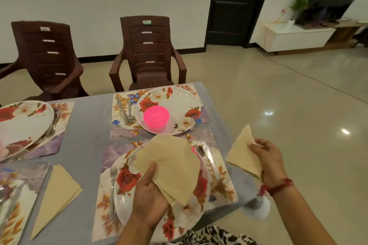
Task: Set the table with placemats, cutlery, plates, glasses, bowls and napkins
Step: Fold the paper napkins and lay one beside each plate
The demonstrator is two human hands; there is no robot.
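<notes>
My left hand (pixel 148 199) grips a fanned stack of beige folded napkins (pixel 171 163) above the near floral plate (pixel 127 181), which sits on a floral placemat (pixel 221 181). My right hand (pixel 265 155) holds a single beige napkin (pixel 242 152) out past the table's right edge. A fork (pixel 112 189) lies left of the near plate and cutlery (pixel 207 157) lies right of it. The far setting has a plate (pixel 179 101) with a pink bowl (pixel 156 116) on it and cutlery (pixel 125 112) to its left. One napkin (pixel 55 197) lies flat on the grey table (pixel 87 125).
Two more floral plates on placemats sit at the left edge, one of them (pixel 22 123) at mid left. Two brown plastic chairs (pixel 147 51) (pixel 45 55) stand behind the table. Tiled floor (pixel 278 105) lies to the right, with a dark door and a white TV cabinet beyond.
</notes>
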